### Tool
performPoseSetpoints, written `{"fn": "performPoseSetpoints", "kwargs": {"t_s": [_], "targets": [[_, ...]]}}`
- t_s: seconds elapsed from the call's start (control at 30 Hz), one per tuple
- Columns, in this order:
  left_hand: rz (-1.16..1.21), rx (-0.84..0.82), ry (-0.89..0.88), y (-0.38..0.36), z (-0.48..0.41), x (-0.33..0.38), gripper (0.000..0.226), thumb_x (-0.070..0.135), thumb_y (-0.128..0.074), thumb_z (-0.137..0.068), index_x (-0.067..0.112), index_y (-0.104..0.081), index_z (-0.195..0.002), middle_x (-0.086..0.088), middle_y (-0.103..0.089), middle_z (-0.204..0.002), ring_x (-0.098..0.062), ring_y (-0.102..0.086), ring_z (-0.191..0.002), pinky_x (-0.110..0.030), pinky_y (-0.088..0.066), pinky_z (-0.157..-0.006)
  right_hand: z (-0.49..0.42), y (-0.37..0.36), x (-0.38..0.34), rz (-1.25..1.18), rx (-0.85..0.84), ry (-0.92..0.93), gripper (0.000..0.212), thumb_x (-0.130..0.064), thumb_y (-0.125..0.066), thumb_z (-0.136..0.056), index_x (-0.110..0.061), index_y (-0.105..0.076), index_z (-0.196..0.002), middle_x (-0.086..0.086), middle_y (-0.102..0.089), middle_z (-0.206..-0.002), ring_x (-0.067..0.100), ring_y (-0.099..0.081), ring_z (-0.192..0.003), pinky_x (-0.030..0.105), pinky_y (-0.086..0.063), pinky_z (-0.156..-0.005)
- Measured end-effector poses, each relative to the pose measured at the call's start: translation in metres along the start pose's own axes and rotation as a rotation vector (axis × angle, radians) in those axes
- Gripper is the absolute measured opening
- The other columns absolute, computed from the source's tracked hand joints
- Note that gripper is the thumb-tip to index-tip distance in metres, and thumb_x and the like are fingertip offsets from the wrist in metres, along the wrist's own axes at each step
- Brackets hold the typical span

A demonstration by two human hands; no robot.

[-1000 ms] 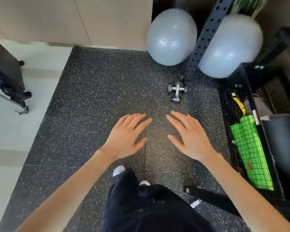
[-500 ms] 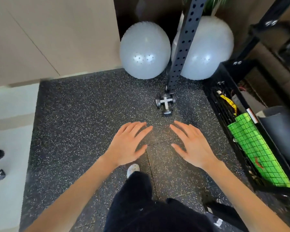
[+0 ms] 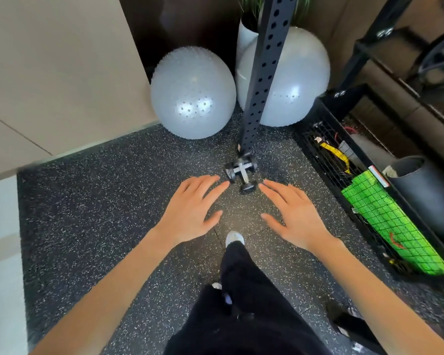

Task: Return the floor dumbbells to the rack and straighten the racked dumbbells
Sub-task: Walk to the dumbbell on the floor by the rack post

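Step in hand, as judged: pick-up of the 2 dumbbells [image 3: 241,172] from the floor [image 3: 113,201]. They lie at the foot of the post [image 3: 262,85], touching each other in a T shape: 1 lies crosswise against the post base, the other points away from the post toward the person. Take each dumbbell by its metal handle, not by the dark end weights, and close the fingers fully round the handle before lifting. Lift the dumbbell farther from the post first, since it appears to rest against the crosswise dumbbell and may roll if that is disturbed. Keep fingers out of the gap between the post and the crosswise dumbbell. The left hand [image 3: 190,213] and right hand [image 3: 295,213] are held out palm down on the near side of the post. They are apart from each other, with fingers straight and slightly spread, holding nothing. Their fingertips appear just short of the dumbbells, 1 hand at each side; no contact is evident. A dumbbell rack cannot be identified with certainty in this view.
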State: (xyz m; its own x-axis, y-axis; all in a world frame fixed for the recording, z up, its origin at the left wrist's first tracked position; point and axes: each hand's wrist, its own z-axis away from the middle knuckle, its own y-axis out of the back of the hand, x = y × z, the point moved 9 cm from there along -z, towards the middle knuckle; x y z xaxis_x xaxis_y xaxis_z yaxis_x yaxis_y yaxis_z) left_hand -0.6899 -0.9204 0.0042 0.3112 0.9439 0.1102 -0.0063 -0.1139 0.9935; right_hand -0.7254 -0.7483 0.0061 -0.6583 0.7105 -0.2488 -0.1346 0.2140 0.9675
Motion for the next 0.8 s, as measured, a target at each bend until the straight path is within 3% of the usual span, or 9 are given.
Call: {"fn": "performPoseSetpoints", "kwargs": {"t_s": [0.6, 0.8], "targets": [[-0.023, -0.008, -0.103, 0.009, -0.221, -0.119, 0.059, 0.048, -0.035, -0.089, 0.019, -0.046, -0.139, -0.007, -0.052, -0.137, -0.027, -0.050, -0.123, -0.042, -0.038, -0.103, -0.205, 0.031, 0.132, 0.045, -0.001, -0.099, 0.060, -0.048, -0.038, -0.089, -0.017, -0.040, -0.140, 0.005, -0.047, -0.141, 0.022, -0.048, -0.125, 0.044, -0.031, -0.107], [-0.001, -0.074, -0.170, -0.005, -0.266, -0.153, 0.060, 0.048, -0.036, -0.088, 0.017, -0.047, -0.138, -0.008, -0.052, -0.136, -0.026, -0.051, -0.121, -0.042, -0.039, -0.102, -0.242, 0.023, 0.149, 0.011, 0.031, -0.176, 0.059, -0.048, -0.038, -0.090, -0.016, -0.041, -0.140, 0.004, -0.047, -0.140, 0.022, -0.049, -0.124, 0.046, -0.036, -0.105]]}}
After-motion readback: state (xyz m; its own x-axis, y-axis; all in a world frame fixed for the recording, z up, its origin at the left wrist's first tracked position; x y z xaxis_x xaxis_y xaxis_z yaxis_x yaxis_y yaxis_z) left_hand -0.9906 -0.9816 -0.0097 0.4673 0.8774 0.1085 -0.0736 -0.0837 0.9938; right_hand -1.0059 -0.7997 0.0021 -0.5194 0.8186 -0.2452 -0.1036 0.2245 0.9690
